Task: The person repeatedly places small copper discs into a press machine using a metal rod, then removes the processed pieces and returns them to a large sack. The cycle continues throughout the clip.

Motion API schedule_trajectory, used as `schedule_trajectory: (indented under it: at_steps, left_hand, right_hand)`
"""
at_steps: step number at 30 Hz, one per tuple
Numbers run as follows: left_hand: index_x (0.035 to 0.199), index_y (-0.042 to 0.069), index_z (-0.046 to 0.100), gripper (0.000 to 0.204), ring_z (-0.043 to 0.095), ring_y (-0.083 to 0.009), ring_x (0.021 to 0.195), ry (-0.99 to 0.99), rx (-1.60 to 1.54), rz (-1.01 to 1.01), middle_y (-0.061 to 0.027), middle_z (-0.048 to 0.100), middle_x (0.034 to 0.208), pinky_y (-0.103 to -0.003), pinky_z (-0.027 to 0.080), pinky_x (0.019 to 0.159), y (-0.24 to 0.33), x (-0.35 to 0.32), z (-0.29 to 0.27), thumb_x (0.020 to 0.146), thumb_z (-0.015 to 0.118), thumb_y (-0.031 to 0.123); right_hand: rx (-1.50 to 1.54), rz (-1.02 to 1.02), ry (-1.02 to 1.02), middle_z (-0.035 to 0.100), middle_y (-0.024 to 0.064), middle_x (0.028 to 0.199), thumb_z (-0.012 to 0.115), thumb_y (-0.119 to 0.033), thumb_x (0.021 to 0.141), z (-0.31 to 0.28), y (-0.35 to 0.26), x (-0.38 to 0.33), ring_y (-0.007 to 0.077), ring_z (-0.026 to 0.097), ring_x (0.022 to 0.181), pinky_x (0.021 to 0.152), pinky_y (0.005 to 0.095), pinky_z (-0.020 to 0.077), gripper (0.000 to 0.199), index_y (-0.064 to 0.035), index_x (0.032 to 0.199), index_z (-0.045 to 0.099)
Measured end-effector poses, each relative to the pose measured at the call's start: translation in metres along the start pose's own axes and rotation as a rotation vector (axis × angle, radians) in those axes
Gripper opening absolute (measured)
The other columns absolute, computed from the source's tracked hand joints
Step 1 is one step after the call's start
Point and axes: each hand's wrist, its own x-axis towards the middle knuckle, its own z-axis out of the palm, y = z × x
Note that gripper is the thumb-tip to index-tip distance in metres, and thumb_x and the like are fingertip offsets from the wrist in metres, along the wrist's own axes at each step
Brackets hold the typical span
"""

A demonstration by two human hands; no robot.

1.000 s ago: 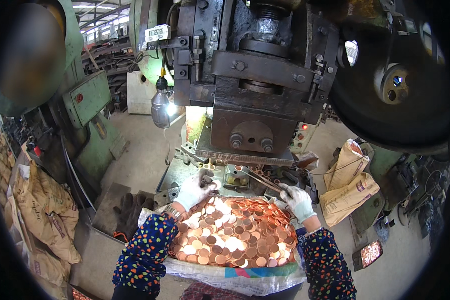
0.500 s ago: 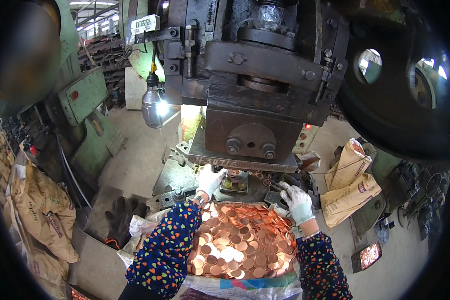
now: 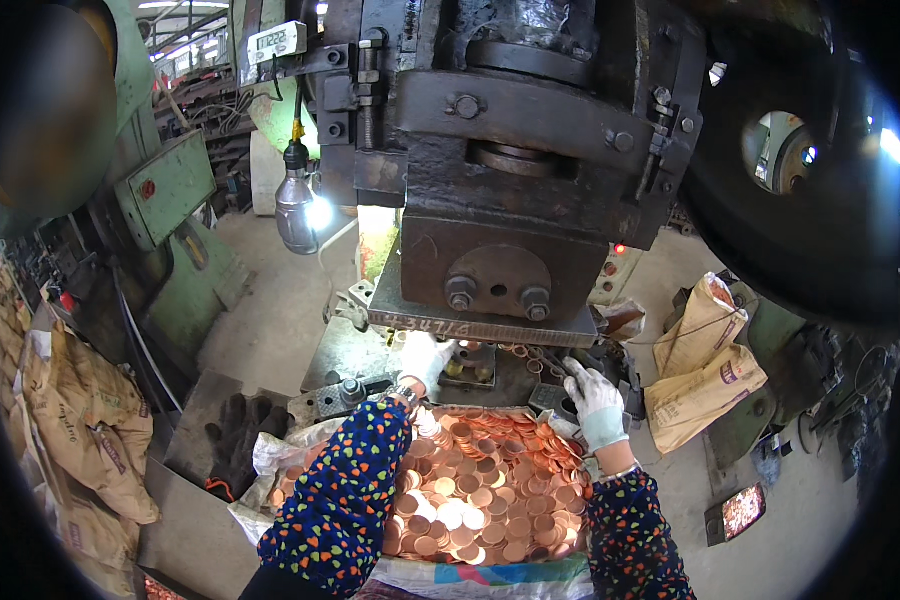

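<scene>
My left hand, in a whitish glove, reaches to the die under the press's heavy upper block. Its thumb points right and its fingers look drawn together, the tips partly hidden; what they hold I cannot make out. At the right of the die, my gloved right hand has its fingers closed on a thin dark tool, largely hidden by the hand. Several thin copper rings lie between the hands. Below both wrists, a lined sack holds a heap of copper discs.
A lit lamp hangs at the press's left, below a small counter. Dark gloves lie on a metal surface at left. Paper sacks stand at left and right. A large dark flywheel fills the upper right.
My left hand has drawn slightly right and nearer to me. The copper piece seen at the die no longer shows clearly. The flywheel's holes have shifted. My right hand has barely moved.
</scene>
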Motion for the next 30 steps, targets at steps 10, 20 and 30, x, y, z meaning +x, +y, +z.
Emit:
schedule_trajectory:
  at_steps: [10, 20, 30]
  left_hand:
    - [0.070, 0.007, 0.071, 0.050, 0.064, -0.0302, 0.065, 0.104, 0.311, 0.310, -0.0144, 0.065, 0.065, -0.041, 0.051, 0.063, 0.007, -0.004, 0.009, 0.085, 0.053, 0.050]
    - [0.106, 0.013, 0.066, 0.032, 0.060, -0.0305, 0.093, -0.078, -0.198, 0.450, -0.0142, 0.063, 0.096, -0.038, 0.048, 0.080, -0.006, -0.036, -0.032, 0.084, 0.060, 0.035]
    - [0.124, 0.018, 0.057, 0.050, 0.053, -0.0244, 0.112, -0.578, 0.114, 0.609, -0.0063, 0.054, 0.124, -0.036, 0.045, 0.093, -0.055, -0.156, -0.106, 0.081, 0.063, 0.042]
  right_hand:
    - [0.130, -0.254, -0.047, 0.063, 0.0116, 0.089, 0.056, -0.030, 0.085, -0.002, 0.011, -0.017, 0.0313, 0.061, 0.082, 0.073, 0.0407, 0.0496, 0.035, -0.0168, 0.117, 0.057]
    - [-0.060, -0.168, -0.169, 0.063, 0.0088, 0.094, 0.061, -0.030, 0.081, -0.015, -0.011, -0.015, 0.0269, 0.063, 0.085, 0.074, 0.0380, 0.0513, 0.041, -0.0168, 0.119, 0.054]
    - [0.014, -0.177, -0.162, 0.063, 0.0116, 0.100, 0.051, -0.031, 0.089, 0.002, 0.001, -0.005, 0.0299, 0.061, 0.093, 0.081, 0.0392, 0.0488, 0.034, -0.0160, 0.120, 0.054]
